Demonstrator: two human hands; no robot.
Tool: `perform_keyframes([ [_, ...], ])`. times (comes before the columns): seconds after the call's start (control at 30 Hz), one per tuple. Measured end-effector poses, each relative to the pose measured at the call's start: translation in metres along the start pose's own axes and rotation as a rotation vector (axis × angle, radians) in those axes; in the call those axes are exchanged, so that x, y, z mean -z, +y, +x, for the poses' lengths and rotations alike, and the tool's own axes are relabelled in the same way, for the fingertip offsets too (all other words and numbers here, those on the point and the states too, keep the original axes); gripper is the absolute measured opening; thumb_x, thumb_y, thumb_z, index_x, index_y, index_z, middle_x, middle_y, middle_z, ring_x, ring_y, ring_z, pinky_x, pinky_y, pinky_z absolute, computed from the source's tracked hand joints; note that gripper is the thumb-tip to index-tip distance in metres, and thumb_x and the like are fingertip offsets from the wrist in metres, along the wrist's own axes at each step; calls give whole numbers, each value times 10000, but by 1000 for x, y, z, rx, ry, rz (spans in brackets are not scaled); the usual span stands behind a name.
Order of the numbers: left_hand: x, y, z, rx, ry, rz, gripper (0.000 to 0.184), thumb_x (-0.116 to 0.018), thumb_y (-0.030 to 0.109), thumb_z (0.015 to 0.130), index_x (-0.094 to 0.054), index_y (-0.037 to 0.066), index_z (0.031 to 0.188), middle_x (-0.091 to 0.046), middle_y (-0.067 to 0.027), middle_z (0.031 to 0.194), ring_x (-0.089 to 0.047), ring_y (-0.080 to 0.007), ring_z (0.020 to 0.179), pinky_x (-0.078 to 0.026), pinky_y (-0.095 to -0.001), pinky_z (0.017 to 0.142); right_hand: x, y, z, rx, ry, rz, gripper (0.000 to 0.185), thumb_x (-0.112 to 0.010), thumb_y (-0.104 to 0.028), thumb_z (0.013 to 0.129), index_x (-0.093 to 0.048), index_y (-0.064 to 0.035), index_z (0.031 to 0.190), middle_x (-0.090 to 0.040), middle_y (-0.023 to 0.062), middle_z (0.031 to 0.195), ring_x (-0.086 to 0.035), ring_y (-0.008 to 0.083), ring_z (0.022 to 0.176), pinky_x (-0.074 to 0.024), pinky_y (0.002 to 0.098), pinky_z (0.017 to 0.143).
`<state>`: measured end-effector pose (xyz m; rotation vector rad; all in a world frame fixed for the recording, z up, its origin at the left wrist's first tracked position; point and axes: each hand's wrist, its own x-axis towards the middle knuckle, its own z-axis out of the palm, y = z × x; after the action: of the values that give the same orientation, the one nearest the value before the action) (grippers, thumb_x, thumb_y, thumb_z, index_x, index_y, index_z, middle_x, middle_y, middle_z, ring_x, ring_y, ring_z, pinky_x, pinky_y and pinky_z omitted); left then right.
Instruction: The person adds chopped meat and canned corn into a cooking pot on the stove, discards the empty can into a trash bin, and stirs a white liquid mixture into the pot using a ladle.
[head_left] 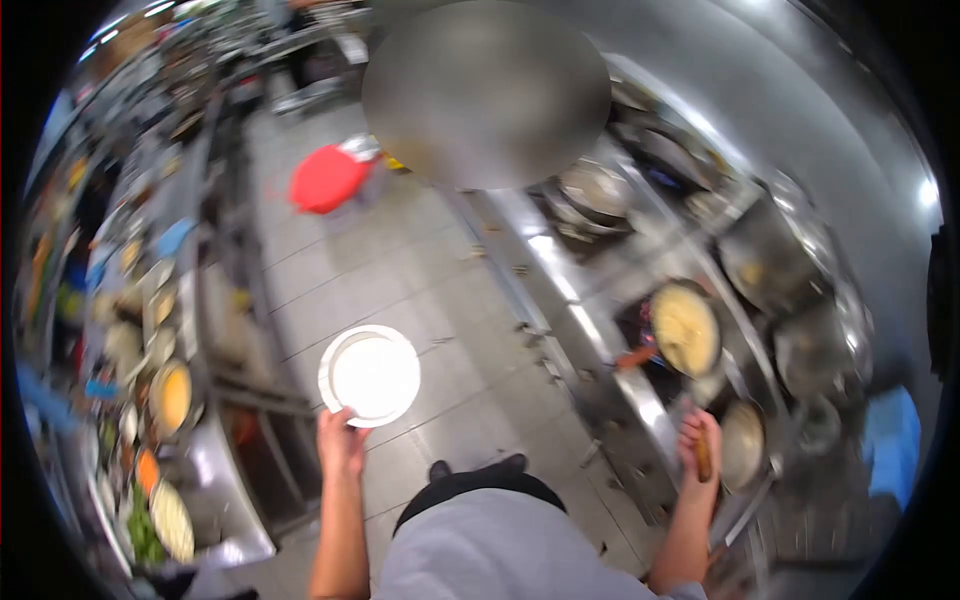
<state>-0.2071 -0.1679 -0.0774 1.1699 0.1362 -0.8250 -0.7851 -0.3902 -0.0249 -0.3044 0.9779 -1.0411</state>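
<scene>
My left hand (342,440) grips the near rim of a round white plate (374,375), thumb over the edge, holding it above the floor. The plate is glaringly bright, so I cannot tell whether anything lies on it. On the other side, my right hand (692,440) is closed round a brown wooden handle (704,460). Just ahead of that hand, a pan (685,328) of pale yellow, creamy food sits on the stove. Blur hides whether the handle belongs to this pan or to a separate utensil. A second pan (741,446) stands beside my right hand.
A steel stove counter (648,400) runs along the right, with pots (594,192) farther up. The left counter (225,480) carries food containers, including a yellow-filled pot (174,396). A red round object (330,180) is in the aisle. A large grey disc (487,90) blocks the upper middle.
</scene>
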Motion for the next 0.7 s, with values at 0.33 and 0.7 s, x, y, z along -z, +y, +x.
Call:
perform_keyframes([
  [0.33,135,53,-34,-159,226,-257,155,-556,30,884,-451,104,797,-584,-74,864,-622,-175,722,-601,-314,549,12,21,14,-47,-219,24,156,-465,-219,972,-520,-75,986,-504,-37,734,-478,67,536,-377,222,433],
  [0.7,289,95,-23,-466,645,-391,129,-535,19,855,-428,87,879,-558,-99,912,-613,-237,764,-580,-372,540,64,-6,57,-98,44,-392,251,-591,-257,866,-489,-86,1018,-532,23,674,-456,165,489,-398,297,451],
])
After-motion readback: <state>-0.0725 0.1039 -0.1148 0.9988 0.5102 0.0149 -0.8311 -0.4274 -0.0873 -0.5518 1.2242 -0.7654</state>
